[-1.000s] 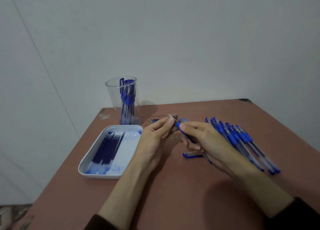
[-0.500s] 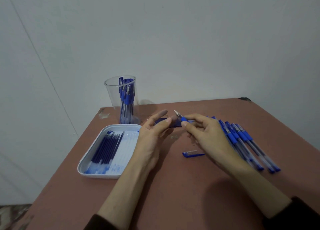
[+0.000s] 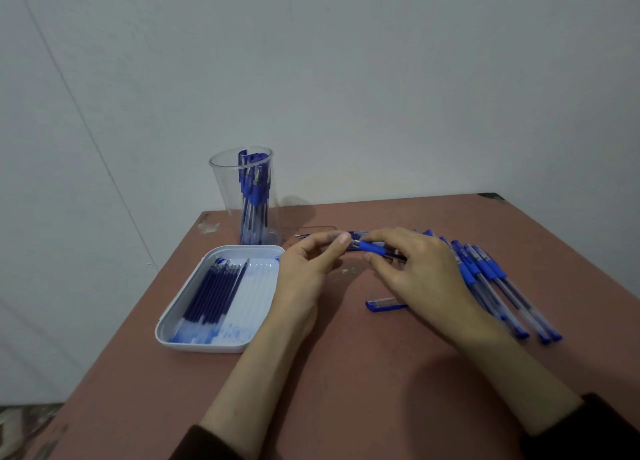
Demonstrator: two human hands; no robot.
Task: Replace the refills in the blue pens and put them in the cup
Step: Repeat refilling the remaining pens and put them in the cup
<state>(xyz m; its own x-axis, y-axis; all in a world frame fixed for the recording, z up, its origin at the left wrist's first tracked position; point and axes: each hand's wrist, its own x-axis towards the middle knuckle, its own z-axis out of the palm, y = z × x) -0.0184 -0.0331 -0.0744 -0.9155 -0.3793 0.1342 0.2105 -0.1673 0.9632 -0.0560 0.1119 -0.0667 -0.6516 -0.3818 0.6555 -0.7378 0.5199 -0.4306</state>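
I hold one blue pen (image 3: 372, 247) level above the table between both hands. My left hand (image 3: 308, 272) pinches its tip end with thumb and fingers. My right hand (image 3: 419, 272) grips the barrel behind the blue rubber grip. The pen's cap (image 3: 386, 303) lies on the table under my right hand. A clear cup (image 3: 228, 196) at the back left holds several blue pens. A row of several capped blue pens (image 3: 498, 283) lies to the right, partly hidden by my right hand. A white tray (image 3: 194, 342) at the left holds several dark blue refills (image 3: 214, 293).
The brown table (image 3: 346, 390) stands against a pale wall. A few loose refills (image 3: 304, 236) lie behind my left hand, near the cup. The table's left edge runs close to the tray, and the floor shows at the lower left.
The pen swung from pointing up and left to lying level. My left hand, briefly off the pen with fingers straight, now pinches its tip end. Both hands shifted slightly farther from me.
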